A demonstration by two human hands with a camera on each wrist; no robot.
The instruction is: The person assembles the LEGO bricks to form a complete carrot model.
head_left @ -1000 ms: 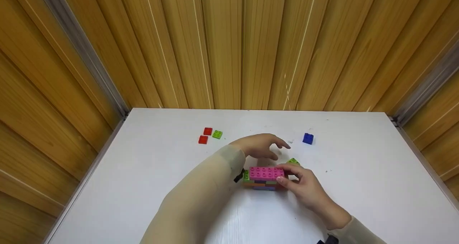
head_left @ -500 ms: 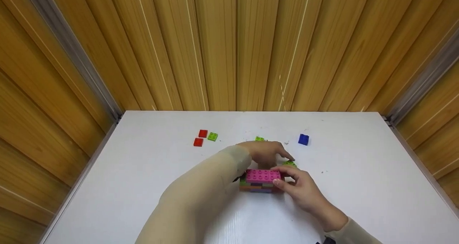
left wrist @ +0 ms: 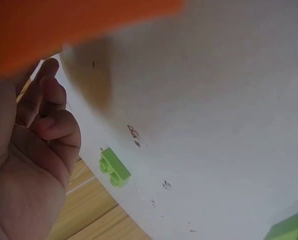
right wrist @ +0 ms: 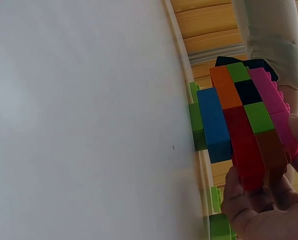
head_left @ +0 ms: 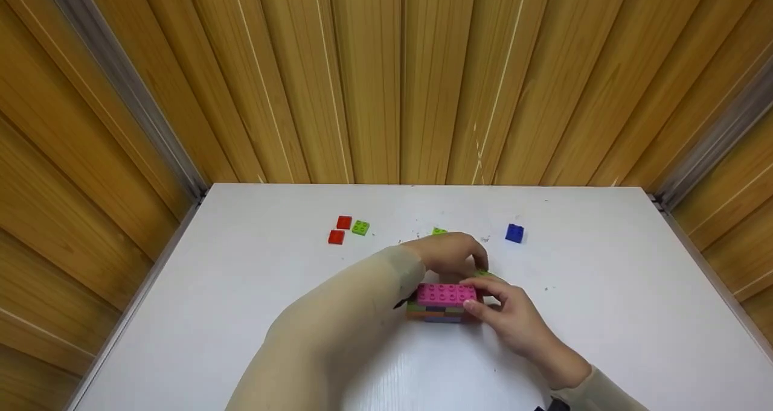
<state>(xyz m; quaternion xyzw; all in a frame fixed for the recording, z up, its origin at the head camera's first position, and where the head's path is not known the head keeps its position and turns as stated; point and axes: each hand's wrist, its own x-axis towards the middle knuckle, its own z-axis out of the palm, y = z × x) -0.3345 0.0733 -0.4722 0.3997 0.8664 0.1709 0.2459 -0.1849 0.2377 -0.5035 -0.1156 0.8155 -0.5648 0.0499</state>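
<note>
Brick stack (head_left: 442, 303) on table (head_left: 241, 290), gripped at its 3 o'clock end by right hand (head_left: 513, 317). Left hand (head_left: 450, 253) at stack's 12 o'clock, fingers curled; grasp cannot tell.

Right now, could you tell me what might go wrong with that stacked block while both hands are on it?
The right hand pinches only one end of the brick stack, so pressing down could tip or split its layers. The left hand hides the stack's far side, and could knock the loose green brick just behind it across the table.
</note>
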